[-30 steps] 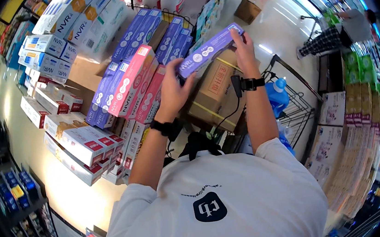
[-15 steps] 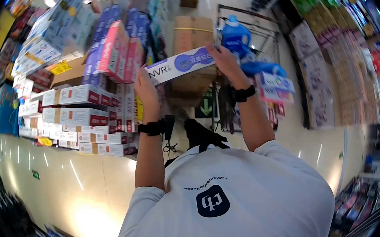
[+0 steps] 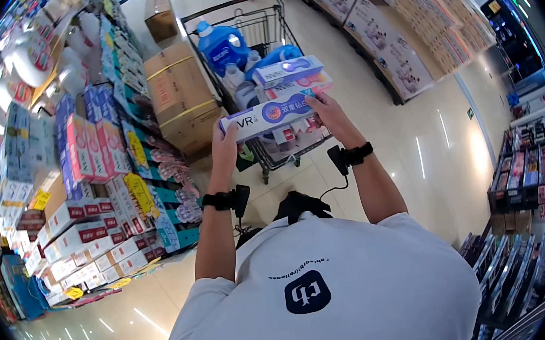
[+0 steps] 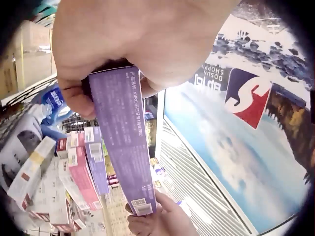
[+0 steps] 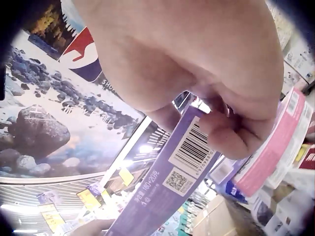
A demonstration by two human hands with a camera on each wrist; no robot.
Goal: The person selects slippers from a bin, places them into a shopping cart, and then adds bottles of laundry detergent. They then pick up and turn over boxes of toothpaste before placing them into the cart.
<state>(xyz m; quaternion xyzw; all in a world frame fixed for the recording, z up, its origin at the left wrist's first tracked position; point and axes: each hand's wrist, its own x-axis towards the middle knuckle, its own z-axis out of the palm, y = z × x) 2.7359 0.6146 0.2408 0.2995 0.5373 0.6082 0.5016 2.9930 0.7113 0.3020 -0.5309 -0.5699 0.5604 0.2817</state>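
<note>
A long purple-and-white toothpaste box [image 3: 272,118] is held level between both hands, its printed front facing up in the head view. My left hand [image 3: 224,145] grips one end, thumb on one side and fingers on the other. At the opposite end, my right hand [image 3: 333,118] pinches the box near the barcode [image 5: 191,142]. Just beyond it stands a shopping cart [image 3: 198,65], partly overlapped by the box. Inside lie other toothpaste boxes [image 3: 288,70] in purple and pink, plus a blue detergent jug [image 3: 222,48].
Left of the cart stands a strapped cardboard carton [image 3: 174,90], with a smaller carton [image 3: 160,17] behind. Stacked toothpaste displays [image 3: 88,149] fill the left side. Pallets of printed cartons [image 3: 379,46] line the right, across a strip of tiled floor [image 3: 408,136].
The view has swung right, from the stacked display to the cart. The toothpaste box, held in both hands throughout, has moved from beside the stack to the cart's near end and turned front up.
</note>
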